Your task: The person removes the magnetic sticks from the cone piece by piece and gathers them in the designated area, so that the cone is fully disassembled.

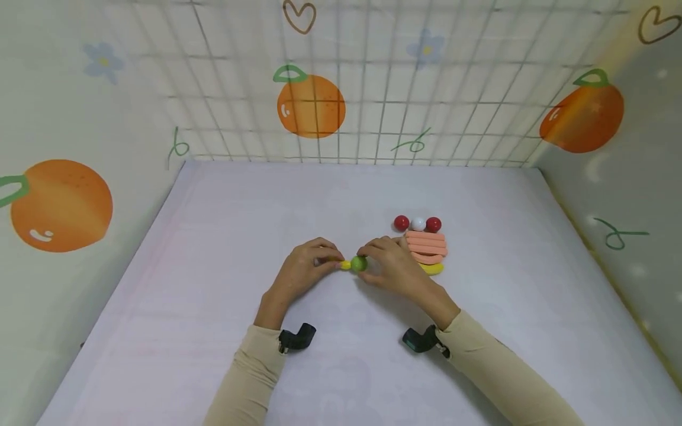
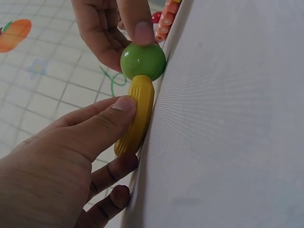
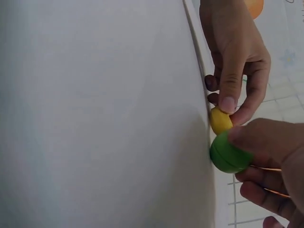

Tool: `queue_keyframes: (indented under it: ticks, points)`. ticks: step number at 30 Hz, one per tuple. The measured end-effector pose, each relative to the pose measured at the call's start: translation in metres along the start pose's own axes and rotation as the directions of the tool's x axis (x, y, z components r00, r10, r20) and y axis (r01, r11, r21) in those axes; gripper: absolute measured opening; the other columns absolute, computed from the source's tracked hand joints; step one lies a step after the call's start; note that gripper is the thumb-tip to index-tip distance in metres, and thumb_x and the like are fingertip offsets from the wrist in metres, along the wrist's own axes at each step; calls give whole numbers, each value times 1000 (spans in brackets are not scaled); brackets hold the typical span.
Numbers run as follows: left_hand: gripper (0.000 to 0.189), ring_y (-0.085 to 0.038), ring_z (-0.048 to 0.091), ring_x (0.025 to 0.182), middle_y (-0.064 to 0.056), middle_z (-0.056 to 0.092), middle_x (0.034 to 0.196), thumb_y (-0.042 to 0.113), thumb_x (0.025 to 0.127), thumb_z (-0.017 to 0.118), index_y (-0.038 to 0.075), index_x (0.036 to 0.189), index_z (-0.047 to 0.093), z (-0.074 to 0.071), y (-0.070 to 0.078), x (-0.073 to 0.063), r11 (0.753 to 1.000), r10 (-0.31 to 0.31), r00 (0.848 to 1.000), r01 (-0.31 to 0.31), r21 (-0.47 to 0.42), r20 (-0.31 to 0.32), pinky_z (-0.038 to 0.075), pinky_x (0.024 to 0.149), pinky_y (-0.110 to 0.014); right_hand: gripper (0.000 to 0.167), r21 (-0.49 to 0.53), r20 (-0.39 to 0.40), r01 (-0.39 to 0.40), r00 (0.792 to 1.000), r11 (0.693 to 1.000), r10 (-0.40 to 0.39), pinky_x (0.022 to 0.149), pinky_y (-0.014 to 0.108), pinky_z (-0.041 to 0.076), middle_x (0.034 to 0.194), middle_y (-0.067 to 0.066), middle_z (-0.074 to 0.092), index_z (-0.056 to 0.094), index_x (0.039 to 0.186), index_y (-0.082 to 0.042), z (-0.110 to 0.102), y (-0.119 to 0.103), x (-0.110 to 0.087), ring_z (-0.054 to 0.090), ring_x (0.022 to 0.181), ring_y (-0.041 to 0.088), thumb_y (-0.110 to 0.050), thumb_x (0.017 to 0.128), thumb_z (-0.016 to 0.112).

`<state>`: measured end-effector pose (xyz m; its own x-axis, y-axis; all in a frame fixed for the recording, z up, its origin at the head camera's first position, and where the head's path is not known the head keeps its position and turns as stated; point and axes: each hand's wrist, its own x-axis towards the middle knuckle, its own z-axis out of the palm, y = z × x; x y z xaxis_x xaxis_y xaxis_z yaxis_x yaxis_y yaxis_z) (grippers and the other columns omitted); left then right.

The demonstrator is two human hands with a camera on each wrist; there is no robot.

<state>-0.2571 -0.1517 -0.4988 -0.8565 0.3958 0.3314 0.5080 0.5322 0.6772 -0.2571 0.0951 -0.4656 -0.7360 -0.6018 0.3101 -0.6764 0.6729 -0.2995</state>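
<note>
Close together near the middle of the table are a green ball (image 1: 359, 264) and a short yellow rod (image 1: 346, 265) with a grooved surface. My left hand (image 1: 305, 267) pinches the yellow rod (image 2: 139, 111) between thumb and fingers. The green ball (image 2: 143, 61) is gripped by my right hand (image 1: 391, 264), its thumb pressing on the surface in the right wrist view. One end of the rod meets the ball; whether they are joined cannot be told. Both pieces are at the tabletop.
Right of my hands, several pink rods (image 1: 425, 241) lie in a stack above a curved yellow piece (image 1: 433, 268). Behind them sit two red balls (image 1: 401, 223) and a white ball (image 1: 418, 224). A printed cloth (image 1: 367, 112) over a wire grid borders the table's back.
</note>
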Motion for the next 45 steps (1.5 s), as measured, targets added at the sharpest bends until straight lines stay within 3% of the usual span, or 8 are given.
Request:
queue_keyframes:
  ticks: [11, 16, 21, 27, 33, 40, 45]
  points:
    - [11, -3, 58, 86, 20, 63, 108, 25, 89, 77, 27, 100, 78, 2, -3, -5, 999, -35, 999, 35, 11, 5, 50, 73, -29, 28, 18, 10, 14, 1000, 1000, -14, 87, 41, 38, 105, 0, 71, 75, 103, -13, 10, 1, 0, 61, 104, 19, -27, 80, 82]
    - [12, -5, 60, 94, 16, 64, 111, 27, 90, 76, 25, 102, 78, 1, -2, 1, 1000, -17, 1000, 17, 14, 8, 51, 80, -32, 28, 80, -57, 39, 998, 996, -35, 88, 43, 35, 102, 0, 71, 75, 101, -11, -3, 5, 0, 60, 103, 20, -24, 78, 84]
    - [13, -7, 60, 100, 16, 64, 111, 29, 90, 76, 26, 102, 79, -1, 0, 3, 999, -39, 999, 38, 29, 8, 51, 85, -35, 27, 89, -131, 73, 990, 993, -60, 80, 42, 35, 101, 1, 69, 74, 101, -10, -21, 15, 5, 59, 99, 19, -21, 78, 84]
    - [13, -5, 59, 104, 18, 63, 112, 30, 90, 76, 28, 102, 78, 1, -1, 2, 997, -69, 998, 68, 41, 13, 50, 89, -33, 27, 86, -156, 18, 988, 996, -5, 77, 42, 31, 102, 3, 68, 73, 102, -9, -39, 36, 12, 58, 95, 23, -16, 79, 85]
    - [12, -5, 58, 106, 19, 62, 112, 30, 90, 76, 28, 101, 78, 3, 0, 0, 995, -92, 996, 91, 41, 11, 50, 90, -33, 31, 22, -170, -36, 985, 999, 39, 75, 42, 31, 104, 8, 70, 73, 104, -5, -50, 54, 22, 56, 93, 26, -17, 79, 86]
    - [12, -4, 59, 103, 20, 62, 112, 28, 89, 77, 28, 101, 78, 4, 1, -1, 995, -88, 996, 87, 43, 11, 51, 87, -32, 31, -7, -112, -112, 988, 994, 110, 80, 45, 32, 109, 10, 69, 72, 107, -5, -47, 69, 28, 55, 98, 29, -18, 82, 84]
    - [12, -2, 59, 101, 20, 62, 111, 28, 90, 77, 27, 102, 78, 4, 0, -1, 997, -70, 998, 69, 43, 3, 51, 86, -30, 31, -2, -85, -120, 989, 993, 120, 85, 46, 32, 111, 8, 68, 72, 109, -6, -42, 76, 33, 54, 102, 27, -18, 83, 84]
